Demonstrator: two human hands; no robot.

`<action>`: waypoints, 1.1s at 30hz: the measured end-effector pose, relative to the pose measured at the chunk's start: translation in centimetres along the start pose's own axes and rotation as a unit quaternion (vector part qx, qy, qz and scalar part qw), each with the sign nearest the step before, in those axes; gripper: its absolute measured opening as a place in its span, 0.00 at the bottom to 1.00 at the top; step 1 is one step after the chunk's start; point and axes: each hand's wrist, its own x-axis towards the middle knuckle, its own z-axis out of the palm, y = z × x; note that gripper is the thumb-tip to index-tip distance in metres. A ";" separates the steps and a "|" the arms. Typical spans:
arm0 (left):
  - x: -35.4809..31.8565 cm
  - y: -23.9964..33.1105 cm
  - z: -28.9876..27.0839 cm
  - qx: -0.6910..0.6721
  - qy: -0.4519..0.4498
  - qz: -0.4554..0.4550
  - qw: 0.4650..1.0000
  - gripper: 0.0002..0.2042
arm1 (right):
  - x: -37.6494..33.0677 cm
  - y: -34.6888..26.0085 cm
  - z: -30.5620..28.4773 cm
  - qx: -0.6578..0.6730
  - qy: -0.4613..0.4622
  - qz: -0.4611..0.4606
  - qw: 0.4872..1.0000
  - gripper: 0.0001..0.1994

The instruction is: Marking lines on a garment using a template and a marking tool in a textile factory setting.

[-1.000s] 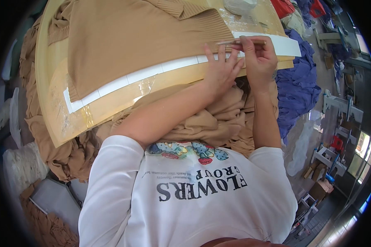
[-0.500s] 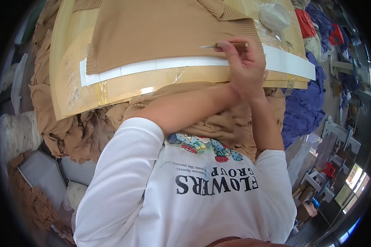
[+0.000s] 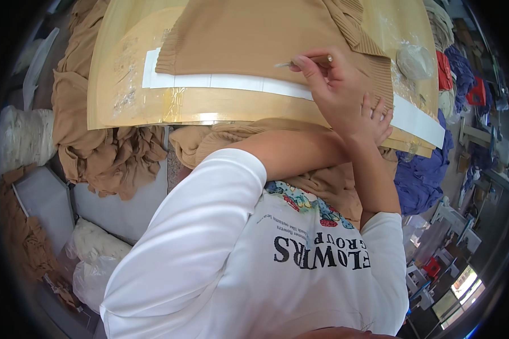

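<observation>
Crossing at the wrists is the first thing you notice in the head view (clock directions are across the picture, from its middle). The left forearm [image 3: 305, 152] heads toward 2 o'clock and ducks under the right wrist, so the left hand [image 3: 380, 125] pops out past it, partly hidden, fingers a bit apart and lying at the corner of the ribbed edge [image 3: 382, 73]. The right forearm [image 3: 377, 169] angles up toward 11 o'clock, and the right hand [image 3: 339, 90], at about 1 o'clock, has thumb and fingers pinched on a thin tool [image 3: 320, 59], its pale tip aimed at 9 o'clock above the knit. That tan knit piece [image 3: 266, 39] sits flat at 12 o'clock on a yellowish board [image 3: 121, 107], with a white strip [image 3: 237, 83] peeking out along its near edge. Containers-wise, there's a roundish see-through plastic thing [image 3: 415, 61] on the board, out at 2 o'clock; bowl or bag, can't tell, nor what's inside. Out at 9 o'clock there's a clear plastic bag [image 3: 25, 138] full of something whitish, and another cloudy bag [image 3: 99, 271] slumps at 8 o'clock, also with pale stuff in it.
</observation>
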 end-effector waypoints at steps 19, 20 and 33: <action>0.7 0.1 -7.6 0.152 -0.166 0.086 0.970 0.21 | 3.1 -1.0 8.4 -0.030 -0.135 -0.040 0.990 0.04; 0.8 0.1 -7.5 0.150 -0.164 0.089 0.971 0.21 | 3.6 -0.5 8.4 -0.001 -0.141 -0.018 0.990 0.05; 7.0 -23.7 -25.3 0.076 0.043 -0.114 0.990 0.51 | 6.5 4.6 -20.1 -0.325 0.237 0.018 0.915 0.09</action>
